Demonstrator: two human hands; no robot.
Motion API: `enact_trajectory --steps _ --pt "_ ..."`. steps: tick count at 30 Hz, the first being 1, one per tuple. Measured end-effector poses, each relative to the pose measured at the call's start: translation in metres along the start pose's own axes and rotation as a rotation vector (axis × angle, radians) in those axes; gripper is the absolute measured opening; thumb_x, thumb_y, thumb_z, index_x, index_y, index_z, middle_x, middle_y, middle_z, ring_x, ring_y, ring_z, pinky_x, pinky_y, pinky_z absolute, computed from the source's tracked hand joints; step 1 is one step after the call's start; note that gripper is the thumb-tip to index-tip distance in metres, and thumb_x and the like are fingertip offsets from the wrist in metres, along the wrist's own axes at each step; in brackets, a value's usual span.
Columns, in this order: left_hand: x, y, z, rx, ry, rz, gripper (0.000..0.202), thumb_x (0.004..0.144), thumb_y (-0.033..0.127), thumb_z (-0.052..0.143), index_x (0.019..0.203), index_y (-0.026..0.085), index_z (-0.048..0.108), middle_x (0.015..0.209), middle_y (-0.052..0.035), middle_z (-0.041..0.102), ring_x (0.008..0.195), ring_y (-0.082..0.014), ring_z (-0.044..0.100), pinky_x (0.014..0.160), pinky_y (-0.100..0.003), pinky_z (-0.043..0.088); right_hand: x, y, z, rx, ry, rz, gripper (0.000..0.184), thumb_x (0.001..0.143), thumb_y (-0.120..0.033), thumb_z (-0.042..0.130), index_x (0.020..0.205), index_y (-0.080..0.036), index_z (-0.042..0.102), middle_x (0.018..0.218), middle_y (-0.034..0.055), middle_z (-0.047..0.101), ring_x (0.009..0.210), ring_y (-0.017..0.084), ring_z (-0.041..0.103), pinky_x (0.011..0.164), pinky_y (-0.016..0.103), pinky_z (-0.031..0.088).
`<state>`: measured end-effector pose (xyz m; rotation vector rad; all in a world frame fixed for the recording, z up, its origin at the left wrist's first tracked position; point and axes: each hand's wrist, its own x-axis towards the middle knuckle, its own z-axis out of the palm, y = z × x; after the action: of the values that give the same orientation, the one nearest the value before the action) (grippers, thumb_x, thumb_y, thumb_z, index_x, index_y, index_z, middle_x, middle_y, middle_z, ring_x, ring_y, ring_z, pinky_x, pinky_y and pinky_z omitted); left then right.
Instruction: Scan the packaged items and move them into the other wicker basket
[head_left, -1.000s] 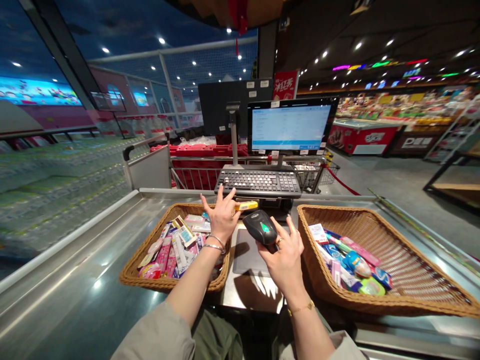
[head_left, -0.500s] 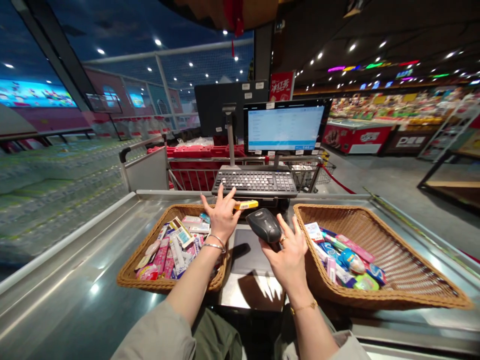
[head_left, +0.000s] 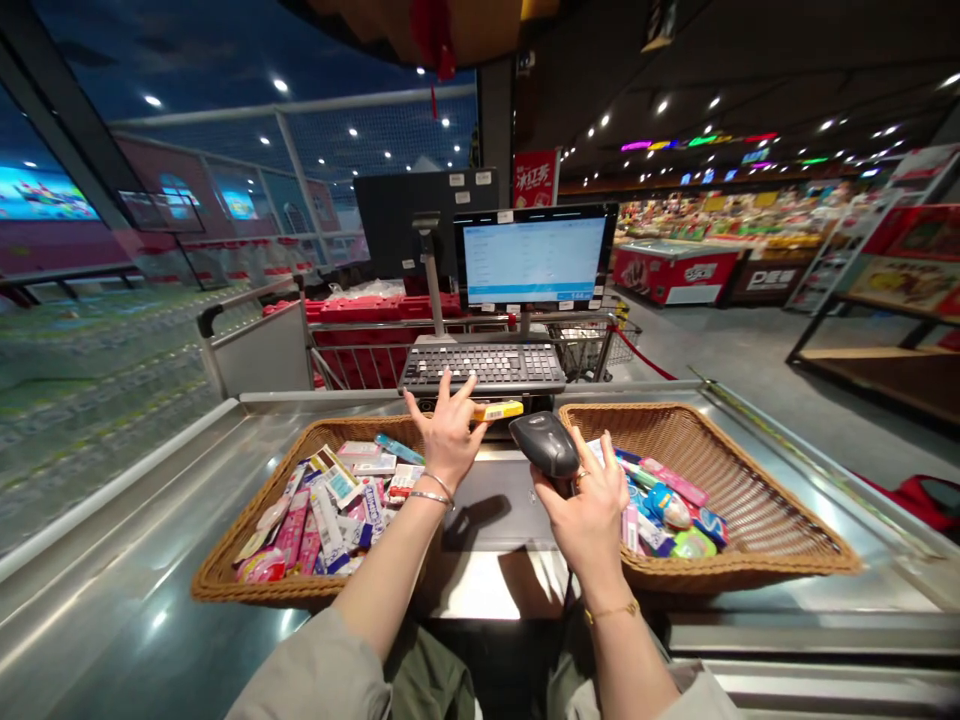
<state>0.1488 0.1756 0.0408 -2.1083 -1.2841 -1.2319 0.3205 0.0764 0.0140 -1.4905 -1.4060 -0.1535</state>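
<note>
My left hand (head_left: 448,437) pinches a small yellow and orange packet (head_left: 496,410) between thumb and forefinger, its other fingers spread, just in front of the keyboard (head_left: 484,367). My right hand (head_left: 589,505) grips a black handheld barcode scanner (head_left: 545,443), whose head points toward the packet. Both hands hover over a dark scanner plate (head_left: 499,505) set in the steel checkout counter, between two wicker baskets.
The left wicker basket (head_left: 225,560) holds several toothbrush and toothpaste packs. The right wicker basket (head_left: 757,490) holds several more. A lit monitor (head_left: 534,258) stands behind the keyboard, with a shopping cart (head_left: 375,345) beyond. A steel counter (head_left: 135,590) surrounds everything; shop shelves lie at the right.
The view has swung to the right. The scanner has moved slightly right and its green light no longer shows. My left hand keeps holding the packet in the same pose.
</note>
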Motion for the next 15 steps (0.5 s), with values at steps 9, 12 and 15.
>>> enact_trajectory --steps 9,12,15 --pt "0.005 0.027 0.011 -0.061 -0.02 0.032 0.003 0.083 0.028 0.061 0.085 0.025 0.062 0.131 -0.0063 0.064 0.141 -0.0319 0.036 0.112 -0.07 -0.012 0.005 0.016 -0.017 -0.043 0.111 0.093 0.041 0.08 -0.04 0.061 0.116 -0.019 0.065 0.13 0.0123 0.062 0.14 0.034 0.032 0.111 0.06 0.022" --pt "0.007 0.037 0.017 -0.085 -0.019 0.044 0.004 0.083 0.027 0.062 0.087 0.025 0.062 0.129 -0.0068 0.065 0.141 -0.0317 0.035 0.112 -0.069 -0.012 0.007 0.02 -0.025 -0.045 0.152 0.144 0.041 0.079 -0.041 0.063 0.113 -0.018 0.066 0.129 0.0131 0.062 0.139 0.035 0.034 0.11 0.061 0.022" --pt "0.008 0.047 0.023 -0.111 -0.026 0.061 0.004 0.083 0.027 0.061 0.087 0.025 0.062 0.129 -0.0058 0.065 0.141 -0.0309 0.034 0.113 -0.069 -0.012 0.009 0.025 -0.032 -0.042 0.193 0.192 0.039 0.079 -0.043 0.062 0.108 -0.017 0.068 0.125 0.0147 0.064 0.138 0.035 0.035 0.11 0.061 0.023"
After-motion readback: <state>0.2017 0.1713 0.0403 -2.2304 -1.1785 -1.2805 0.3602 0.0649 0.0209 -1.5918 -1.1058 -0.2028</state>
